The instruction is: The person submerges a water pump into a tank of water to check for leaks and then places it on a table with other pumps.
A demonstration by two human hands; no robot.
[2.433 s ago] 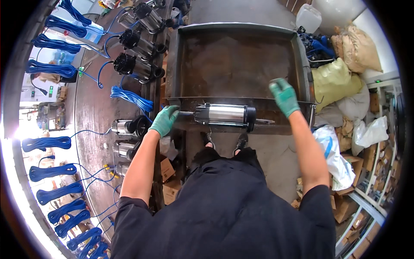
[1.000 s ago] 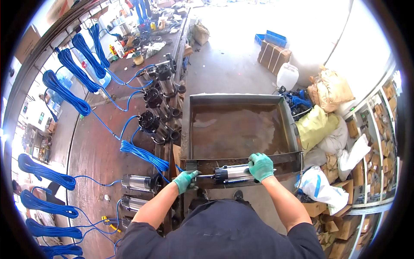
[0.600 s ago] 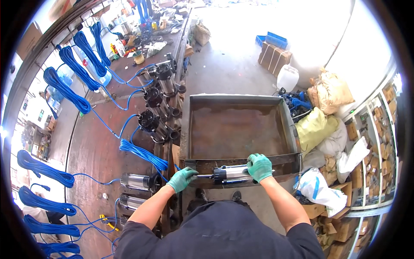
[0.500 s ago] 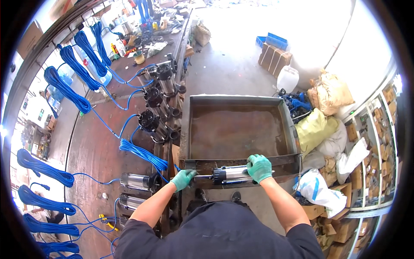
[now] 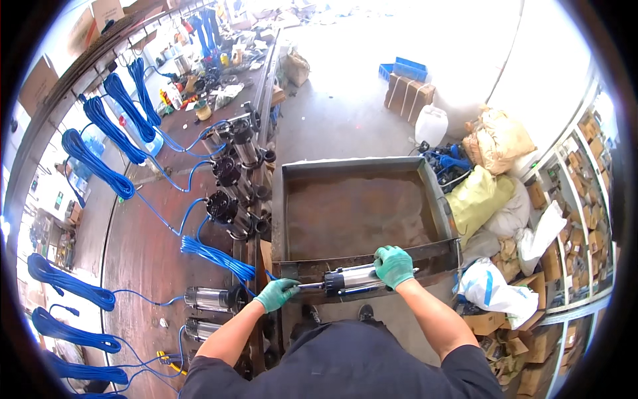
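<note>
Left grip (image 5: 278, 294) is a green-gloved hand with thumb and fingers pinching the thin shaft (image 5: 310, 286) that sticks out of the steel cylinder (image 5: 352, 278), and the right grip (image 5: 394, 266), gloved in green too, is clasped over the other end of it from above, though I can't see what those fingers are doing underneath. The cylinder itself is lying on its side, black collar towards the left hand, across the near edge of a big metal trough (image 5: 278, 219). The trough has murky brown liquid (image 5: 359, 209) in it, and that's just past the hands. Over on the left there's a long reddish-brown counter (image 5: 149, 249) with a few pumps (image 5: 227, 213) standing along its near side, black tops and blue leads, plus a lying pump (image 5: 211, 298) with another one beside it. A loose blue cable bundle (image 5: 218, 257) sits between the two groups, and more hanging coils (image 5: 98, 163) dangle from a rail (image 5: 74, 72) further left. Down by the lower edge you can spot a yellow-handled tool (image 5: 171, 361). Right of the trough it's a pile of sacks, with a yellow-green sack (image 5: 480, 199) closest, a tan sack (image 5: 500, 141) behind it and a white jug (image 5: 432, 124) near that one
</note>
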